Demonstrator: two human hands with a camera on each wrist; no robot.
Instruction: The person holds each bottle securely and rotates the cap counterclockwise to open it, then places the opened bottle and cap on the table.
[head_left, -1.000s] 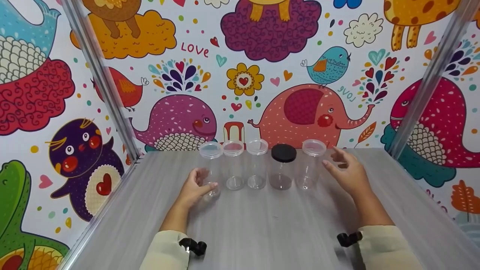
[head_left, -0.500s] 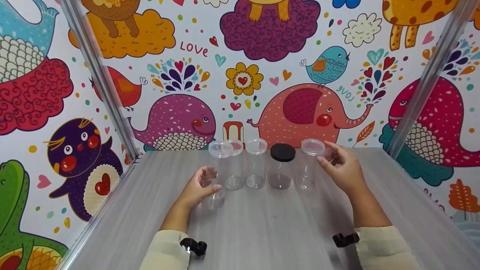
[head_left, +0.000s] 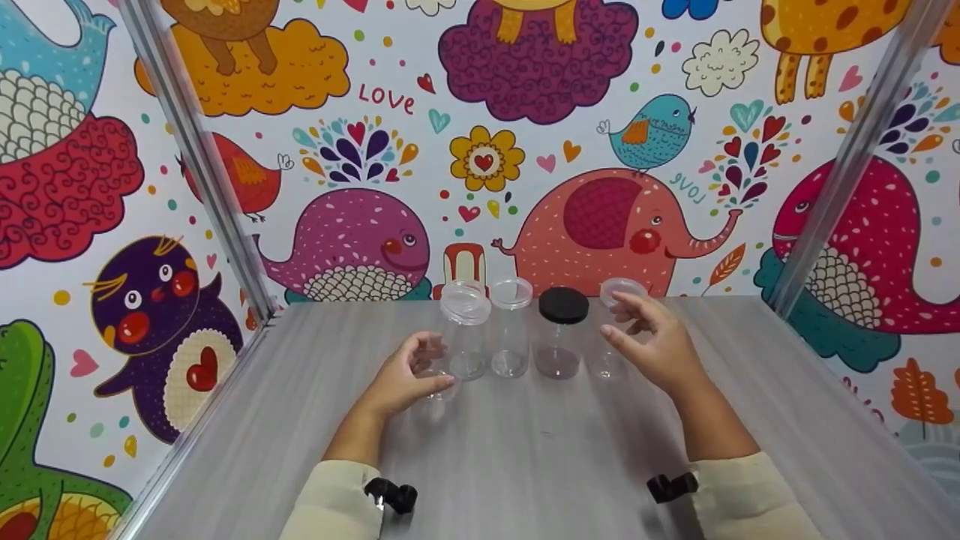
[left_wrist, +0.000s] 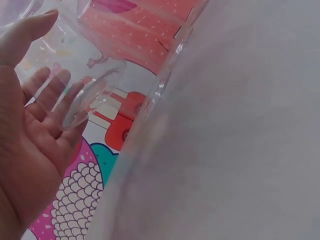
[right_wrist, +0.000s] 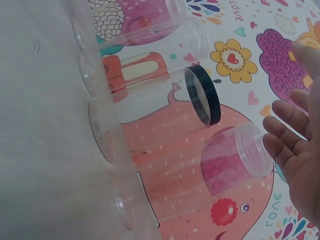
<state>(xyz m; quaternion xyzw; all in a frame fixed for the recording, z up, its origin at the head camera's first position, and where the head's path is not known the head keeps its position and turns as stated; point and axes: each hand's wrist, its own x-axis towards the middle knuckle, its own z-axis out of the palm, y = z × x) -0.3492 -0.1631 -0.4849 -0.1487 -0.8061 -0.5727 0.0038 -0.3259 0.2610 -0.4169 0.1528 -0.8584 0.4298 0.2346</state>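
My left hand (head_left: 409, 375) holds a clear plastic jar (left_wrist: 82, 55) with a clear lid, thumb on one side and fingers on the other. In the head view this jar overlaps the clear jar behind it. Beside that one stands another clear jar (head_left: 511, 360), then a clear jar with a black lid (head_left: 564, 306), then a clear-lidded jar (right_wrist: 225, 165) at the right end of the row. My right hand (head_left: 652, 341) is in front of that last jar with relaxed, spread fingers and nothing between them; its fingertips come near the lid in the right wrist view.
The jars stand upright toward the back of the grey wood-grain table (head_left: 525, 465). Behind them rises a wall (head_left: 360, 247) printed with cartoon animals, and metal posts (head_left: 832, 172) frame both corners. Black clips (head_left: 671, 487) sit at the cream sleeves.
My left hand has moved right with the jar, which now covers part of its neighbour. My right hand has swung left, from beside the rightmost jar to in front of it.
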